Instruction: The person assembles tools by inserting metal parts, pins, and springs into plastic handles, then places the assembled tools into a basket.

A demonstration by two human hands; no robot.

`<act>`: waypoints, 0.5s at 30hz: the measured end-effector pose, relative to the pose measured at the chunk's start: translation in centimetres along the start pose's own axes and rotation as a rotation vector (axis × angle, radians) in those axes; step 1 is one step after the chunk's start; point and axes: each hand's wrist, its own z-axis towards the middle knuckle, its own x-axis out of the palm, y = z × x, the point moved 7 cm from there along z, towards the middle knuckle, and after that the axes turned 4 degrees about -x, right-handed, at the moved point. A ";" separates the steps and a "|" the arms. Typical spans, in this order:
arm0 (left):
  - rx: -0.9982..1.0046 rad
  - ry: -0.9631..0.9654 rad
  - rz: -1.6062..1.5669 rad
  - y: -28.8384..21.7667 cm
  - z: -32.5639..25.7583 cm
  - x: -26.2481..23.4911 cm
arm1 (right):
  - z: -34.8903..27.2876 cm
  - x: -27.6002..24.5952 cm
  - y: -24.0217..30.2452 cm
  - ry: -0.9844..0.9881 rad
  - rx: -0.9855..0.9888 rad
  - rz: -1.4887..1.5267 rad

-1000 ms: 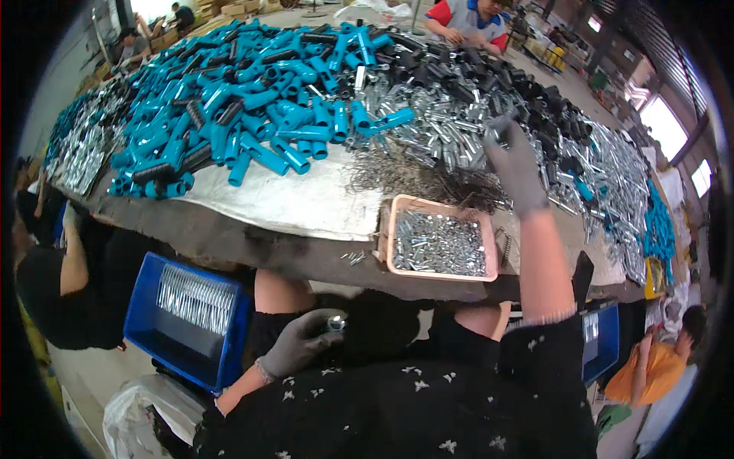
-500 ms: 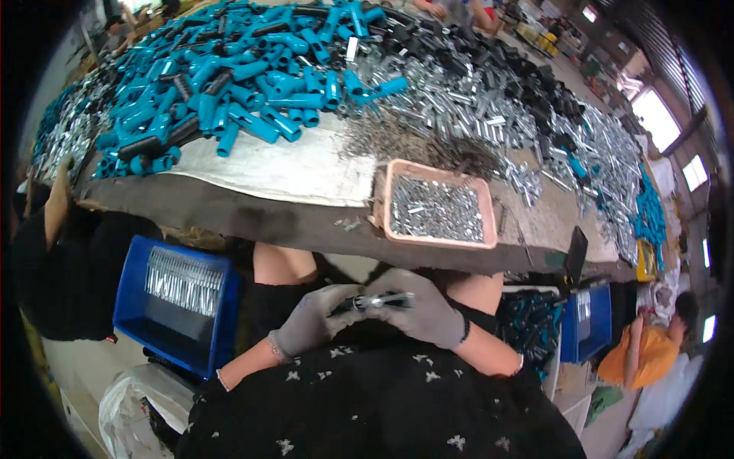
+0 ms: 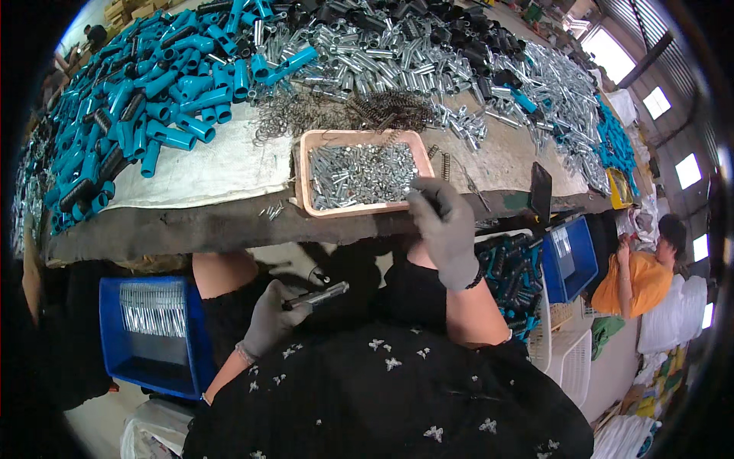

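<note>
My left hand [image 3: 271,317], in a grey glove, is closed around a shiny metal tube part [image 3: 325,294] with a dark piece along it, low in front of my lap. My right hand [image 3: 447,233], gloved too, is raised at the front right corner of a pink plastic tray [image 3: 306,180]. Its fingers are parted and slightly curled, and I see nothing between them. Many small silvery pins [image 3: 359,172] fill the tray. Behind it lies a tangle of dark wire springs [image 3: 329,115].
Teal plastic sleeves [image 3: 172,138] and metal tubes [image 3: 390,65] are heaped over the table. A dark phone-like slab [image 3: 540,190] stands at its front edge. Blue bins [image 3: 195,359] [image 3: 549,271] flank me, the left one holding rowed metal parts. A person in orange [image 3: 642,279] sits at right.
My hands were together over the metal part. Now the right has let go and moved up to the tray, while the left keeps the part. The view has shifted rightward.
</note>
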 end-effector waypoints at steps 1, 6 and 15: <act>-0.178 0.089 -0.073 0.9 0.1 0.2 | 0.7 -0.3 0.7 -0.003 -0.006 -0.072; -0.212 0.425 -0.500 6.4 -0.3 1.4 | 3.5 3.6 5.6 0.071 -0.470 -0.372; -0.189 0.301 -0.369 1.2 -1.7 0.9 | 6.2 11.4 5.9 0.637 -0.734 -0.705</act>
